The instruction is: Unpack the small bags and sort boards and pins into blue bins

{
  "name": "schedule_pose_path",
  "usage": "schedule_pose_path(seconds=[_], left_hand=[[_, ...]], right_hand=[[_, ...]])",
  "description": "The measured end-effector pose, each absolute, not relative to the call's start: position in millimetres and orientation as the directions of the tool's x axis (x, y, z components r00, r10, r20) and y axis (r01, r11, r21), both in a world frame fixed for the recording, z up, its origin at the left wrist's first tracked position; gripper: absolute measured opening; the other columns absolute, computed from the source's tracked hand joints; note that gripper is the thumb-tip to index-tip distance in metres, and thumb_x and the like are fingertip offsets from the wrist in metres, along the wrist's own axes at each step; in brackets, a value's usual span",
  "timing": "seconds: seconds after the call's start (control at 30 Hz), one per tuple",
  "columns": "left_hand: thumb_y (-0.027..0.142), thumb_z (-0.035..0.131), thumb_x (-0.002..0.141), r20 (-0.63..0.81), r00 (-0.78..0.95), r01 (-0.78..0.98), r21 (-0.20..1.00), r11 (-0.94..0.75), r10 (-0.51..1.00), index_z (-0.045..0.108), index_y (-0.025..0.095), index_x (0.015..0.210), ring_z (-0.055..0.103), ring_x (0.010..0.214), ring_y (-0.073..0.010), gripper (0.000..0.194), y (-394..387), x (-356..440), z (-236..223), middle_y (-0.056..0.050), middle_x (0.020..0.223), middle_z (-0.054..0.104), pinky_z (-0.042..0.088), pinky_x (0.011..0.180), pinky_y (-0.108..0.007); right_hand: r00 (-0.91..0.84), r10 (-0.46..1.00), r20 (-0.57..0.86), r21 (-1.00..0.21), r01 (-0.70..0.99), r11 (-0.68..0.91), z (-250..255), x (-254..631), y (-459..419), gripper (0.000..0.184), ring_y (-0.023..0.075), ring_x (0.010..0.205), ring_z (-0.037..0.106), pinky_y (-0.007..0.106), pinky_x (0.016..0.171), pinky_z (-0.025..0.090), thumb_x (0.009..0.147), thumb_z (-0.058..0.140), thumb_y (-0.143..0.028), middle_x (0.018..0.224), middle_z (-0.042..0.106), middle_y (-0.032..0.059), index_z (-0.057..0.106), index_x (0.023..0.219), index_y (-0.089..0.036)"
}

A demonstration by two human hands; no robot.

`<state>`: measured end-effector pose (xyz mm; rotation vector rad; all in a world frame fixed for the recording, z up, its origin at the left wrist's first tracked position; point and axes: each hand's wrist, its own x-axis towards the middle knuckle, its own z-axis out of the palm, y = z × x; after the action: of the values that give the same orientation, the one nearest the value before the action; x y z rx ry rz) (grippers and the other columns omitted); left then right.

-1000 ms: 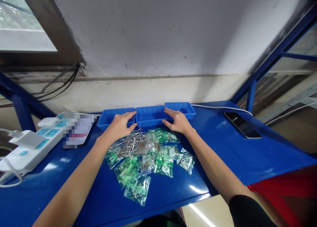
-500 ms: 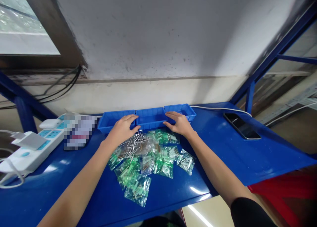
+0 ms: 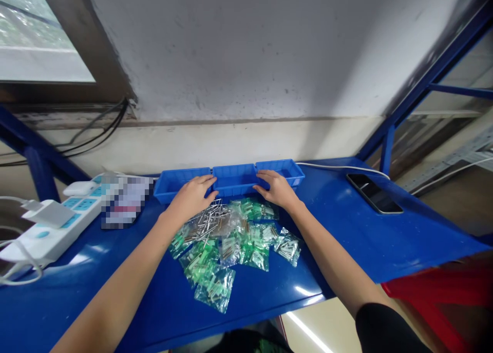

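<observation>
The left hand [image 3: 192, 195] is held at the join between the left tray [image 3: 173, 179] and the middle tray [image 3: 235, 190], and the right hand [image 3: 280, 190] at the join between the middle tray and the right tray [image 3: 284, 169]. In both hands the thumb is parted from lightly curved fingers and nothing is seen clasped; whether the rims are touched by the fingertips cannot be told. The three blue trays are lined up end to end near the wall, along the back of the blue table [image 3: 262, 299]. Before them, loose metal rods [image 3: 210, 220] are heaped upon green packets [image 3: 216, 290] of small parts. A dark phone [image 3: 374, 193] is laid well apart, to the right.
</observation>
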<state>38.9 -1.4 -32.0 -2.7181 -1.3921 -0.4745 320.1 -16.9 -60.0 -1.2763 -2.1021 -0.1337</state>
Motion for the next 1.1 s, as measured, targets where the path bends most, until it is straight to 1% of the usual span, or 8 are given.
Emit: schedule_pose_path(seconds=[0.1,0.17,0.23,0.37,0.53,0.77,0.97,1.1], left_hand=[[0.036,0.047,0.089,0.274,0.586,0.772,0.098,-0.628,0.763,0.051,0.012,0.129,0.045,0.124,-0.0295,0.047,-7.2,37.4,-24.7,-0.014,0.134,0.051,0.037,0.103,-0.046],[0.034,0.044,0.091,0.349,0.599,0.739,0.106,-0.666,0.721,0.050,0.014,0.129,0.041,0.127,-0.0281,0.043,-17.4,35.5,-19.4,-0.013,0.136,0.048,0.035,0.105,-0.046],[0.029,0.039,0.093,0.412,0.587,0.716,0.139,-0.685,0.697,0.053,0.016,0.125,0.046,0.121,-0.0258,0.037,-31.2,32.1,-16.2,-0.011,0.130,0.053,0.038,0.101,-0.046],[0.026,0.039,0.092,0.264,0.609,0.706,0.249,-0.663,0.748,0.058,0.021,0.117,0.057,0.100,-0.0229,0.032,-51.1,20.1,-22.2,-0.007,0.108,0.062,0.048,0.086,-0.042],[0.024,0.040,0.091,0.111,0.658,0.680,0.337,-0.651,0.745,0.062,0.025,0.107,0.056,0.099,-0.0216,0.027,-48.2,7.2,-36.8,-0.004,0.104,0.061,0.047,0.085,-0.039],[0.027,0.042,0.092,0.157,0.646,0.659,0.379,-0.650,0.747,0.055,0.028,0.116,0.051,0.108,-0.0221,0.028,-56.8,5.5,-36.4,-0.004,0.113,0.058,0.043,0.092,-0.041],[0.026,0.045,0.090,0.154,0.654,0.665,0.351,-0.659,0.741,0.060,0.024,0.098,0.053,0.102,-0.0215,0.017,-50.8,1.1,-43.7,-0.003,0.105,0.059,0.043,0.091,-0.040],[0.027,0.042,0.092,0.181,0.648,0.656,0.361,-0.663,0.740,0.059,0.022,0.088,0.052,0.098,-0.0209,0.019,-53.4,2.5,-35.2,-0.004,0.102,0.059,0.044,0.088,-0.038]], right_hand=[[-0.320,0.752,0.576,-0.233,0.818,0.526,-60.6,321.8,-16.8,0.036,0.0271,0.107,0.059,0.043,0.095,0.047,0.083,0.057,-0.035,0.116,0.063,0.0146,0.063,0.112,-0.013],[-0.328,0.752,0.571,-0.227,0.818,0.529,-61.0,322.7,-18.3,0.039,0.0278,0.109,0.058,0.044,0.096,0.046,0.084,0.056,-0.035,0.119,0.061,0.0155,0.061,0.115,-0.012],[-0.327,0.749,0.576,-0.222,0.820,0.528,-60.3,322.4,-21.1,0.043,0.0290,0.115,0.054,0.046,0.099,0.043,0.084,0.055,-0.036,0.124,0.058,0.0164,0.058,0.119,-0.011],[-0.317,0.714,0.625,-0.207,0.814,0.543,-53.6,315.9,-29.9,0.045,0.0296,0.125,0.044,0.049,0.103,0.039,0.085,0.053,-0.037,0.131,0.052,0.0164,0.055,0.123,-0.013],[-0.331,0.676,0.658,-0.207,0.784,0.586,-41.4,295.9,-47.4,0.035,0.0285,0.116,0.049,0.048,0.097,0.043,0.087,0.049,-0.035,0.118,0.058,0.0145,0.060,0.113,-0.015],[-0.403,0.675,0.618,-0.246,0.716,0.653,-34.9,264.5,-73.3,0.032,0.0259,0.107,0.052,0.045,0.092,0.044,0.089,0.047,-0.033,0.110,0.059,0.0133,0.061,0.111,-0.014],[-0.465,0.672,0.576,-0.278,0.661,0.697,-36.0,251.7,-83.1,0.031,0.0247,0.104,0.052,0.043,0.088,0.045,0.089,0.047,-0.031,0.107,0.060,0.0125,0.063,0.109,-0.014],[-0.486,0.667,0.565,-0.303,0.629,0.716,-37.7,246.6,-87.1,0.030,0.0236,0.101,0.052,0.041,0.085,0.045,0.089,0.048,-0.031,0.104,0.061,0.0123,0.063,0.108,-0.013]])
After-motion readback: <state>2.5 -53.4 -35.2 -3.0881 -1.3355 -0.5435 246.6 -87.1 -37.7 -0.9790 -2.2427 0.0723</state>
